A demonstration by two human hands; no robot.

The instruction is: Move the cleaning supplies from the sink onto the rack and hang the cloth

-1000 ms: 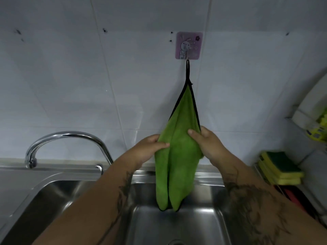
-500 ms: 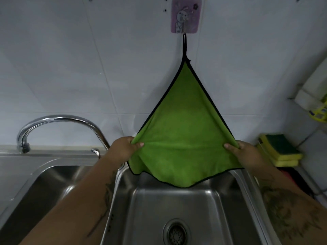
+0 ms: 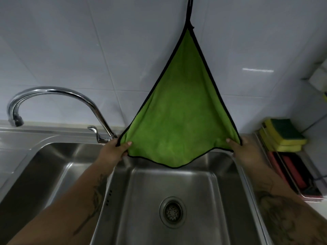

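Tap: the chrome tap [image 3: 58, 96] arched over the left basin, its base just beside the left hand, so there was little spare room on that side.
Left hand: the left hand [image 3: 113, 152] pinched the cloth's left corner between thumb and fingers, drawing it outward and level.
Cloth: the green cloth [image 3: 180, 117] hung from its black loop, which ran up out of view at the top edge; the hook itself could not be seen. It was spread as a taut triangle against the tiled wall [image 3: 70, 50], its lowest point dipping over the back rim of the sink [image 3: 177, 191].
Step in hand: I judged this to be the smoothing-out after hanging. Done well, the pull would be even on both corners and gentle, so the loop was not dragged off; then both corners let go together so it fell flat.
Right hand: the right hand [image 3: 246, 151] gripped the opposite corner in the same way, near the rack.
Rack: the rack [image 3: 293, 175] stood close by on the right with two yellow-and-green sponges [image 3: 283, 135] stacked on it and something red below; the right elbow had only a narrow gap there.
Open room: the sink basin below lay bare, leaving free space for the hands to drop straight down.
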